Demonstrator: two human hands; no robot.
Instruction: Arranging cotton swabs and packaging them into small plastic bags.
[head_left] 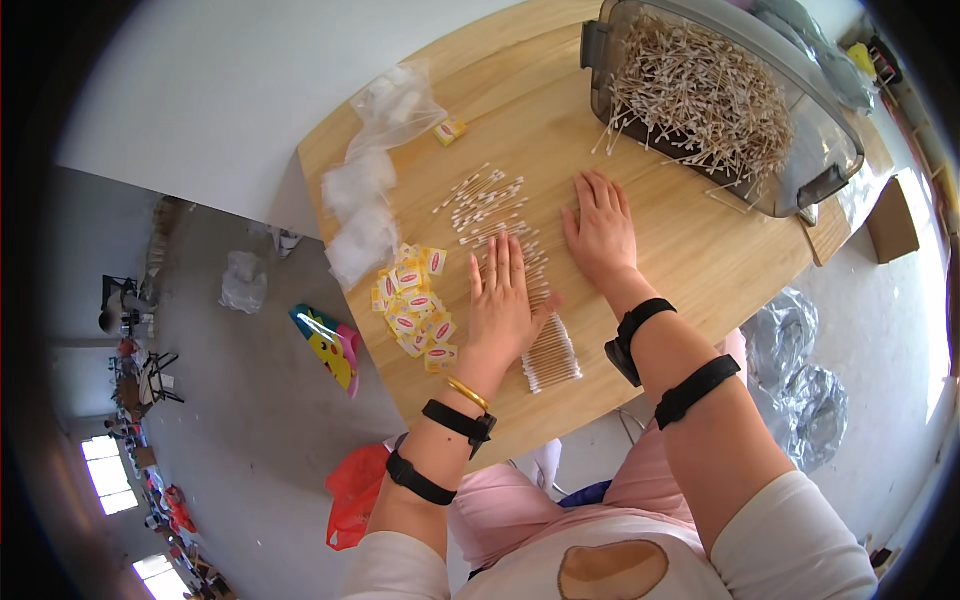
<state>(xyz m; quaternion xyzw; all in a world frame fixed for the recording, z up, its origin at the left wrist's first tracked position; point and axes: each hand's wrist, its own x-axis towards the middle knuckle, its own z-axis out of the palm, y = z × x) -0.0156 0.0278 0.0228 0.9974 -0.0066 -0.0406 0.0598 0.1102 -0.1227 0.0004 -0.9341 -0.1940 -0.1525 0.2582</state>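
My left hand [500, 312] lies flat, fingers stretched out, over a band of cotton swabs on the wooden table. Below its thumb, a neat row of swabs [552, 360] lies side by side; past its fingertips are looser swabs [485, 203] at mixed angles. Part of the band is hidden under the palm. To the right, my right hand [602, 238] rests palm down on bare wood, fingers extended and holding nothing. Left of my left hand sits a pile of small yellow-and-white packets or labels [410, 305]; their exact kind is unclear.
A clear bin with dark latches [823, 187] holds a heap of swabs [700, 90] at the far right. Clear plastic bags [362, 245] line the table's left edge, near a single yellow piece [450, 130]. A red bag [355, 495] hangs below the table's near-left edge.
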